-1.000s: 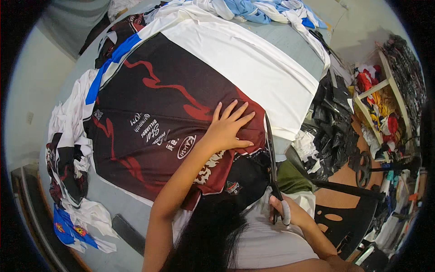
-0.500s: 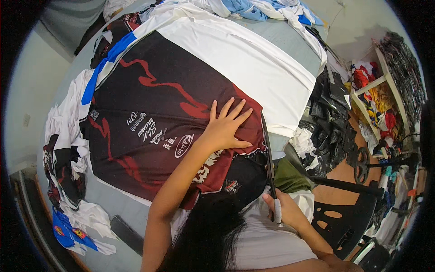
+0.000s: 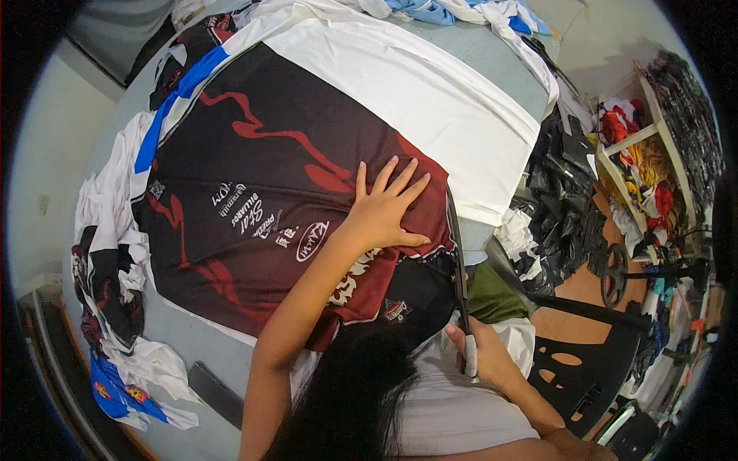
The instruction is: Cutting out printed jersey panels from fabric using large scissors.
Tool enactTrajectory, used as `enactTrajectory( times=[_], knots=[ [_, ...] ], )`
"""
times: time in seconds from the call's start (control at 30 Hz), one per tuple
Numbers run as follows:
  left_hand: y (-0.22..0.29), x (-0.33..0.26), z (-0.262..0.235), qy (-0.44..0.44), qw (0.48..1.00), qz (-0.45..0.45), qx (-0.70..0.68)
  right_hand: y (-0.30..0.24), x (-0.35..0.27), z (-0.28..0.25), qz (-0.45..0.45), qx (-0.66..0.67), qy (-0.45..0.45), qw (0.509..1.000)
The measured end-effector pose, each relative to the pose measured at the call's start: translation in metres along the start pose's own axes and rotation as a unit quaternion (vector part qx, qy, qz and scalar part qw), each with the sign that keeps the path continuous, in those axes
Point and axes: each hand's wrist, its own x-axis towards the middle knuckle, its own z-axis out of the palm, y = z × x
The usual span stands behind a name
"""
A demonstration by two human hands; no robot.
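A black and dark red printed fabric panel (image 3: 254, 177) lies spread over the table, white fabric (image 3: 430, 107) beyond it. My left hand (image 3: 384, 211) presses flat on the panel's right part, fingers spread. At the right edge of the panel, my right hand (image 3: 492, 357) grips a pair of long dark scissors (image 3: 461, 284) by a handle wrapped in white. Their blades point away from me along the fabric edge; whether they are apart or together I cannot tell. Black fabric with a small emblem (image 3: 396, 311) hangs toward my lap, partly behind dark hair.
White, blue and black garments (image 3: 115, 238) are heaped along the table's left side. A dark flat phone-like object (image 3: 215, 393) lies near its front edge. To the right stand a black chair (image 3: 576, 369), black plastic bags (image 3: 565, 207) and a shelf (image 3: 634, 142) full of coloured cloth.
The view has shifted very slightly. Both hands and the scissors stay almost where they were, and the fabric lies nearly the same.
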Motion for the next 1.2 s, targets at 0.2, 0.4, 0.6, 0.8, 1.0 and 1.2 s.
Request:
enactTrajectory(
  times=[0.2, 0.4, 0.6, 0.8, 1.0, 1.2],
  knots=[
    [0.001, -0.001, 0.002, 0.000, 1.000, -0.009, -0.009, -0.001, 0.000, 0.003, -0.002, 0.014, 0.002, 1.000],
    [0.003, -0.002, 0.000, -0.009, 1.000, -0.009, -0.004, 0.000, 0.001, 0.009, 0.000, 0.029, 0.006, 1.000],
    [0.006, -0.002, -0.003, -0.031, 0.999, -0.016, 0.006, -0.010, 0.005, 0.004, 0.057, 0.122, -0.051, 0.990],
    [0.006, -0.002, -0.002, -0.029, 0.999, -0.013, 0.005, -0.019, 0.021, 0.002, 0.038, 0.069, -0.033, 0.996],
    [0.005, -0.002, 0.001, -0.035, 0.999, -0.007, 0.010, -0.026, 0.023, -0.002, 0.042, 0.085, -0.026, 0.995],
    [0.005, -0.002, 0.001, -0.034, 0.999, -0.005, 0.011, -0.027, 0.023, 0.002, 0.037, 0.112, -0.006, 0.993]
  ],
)
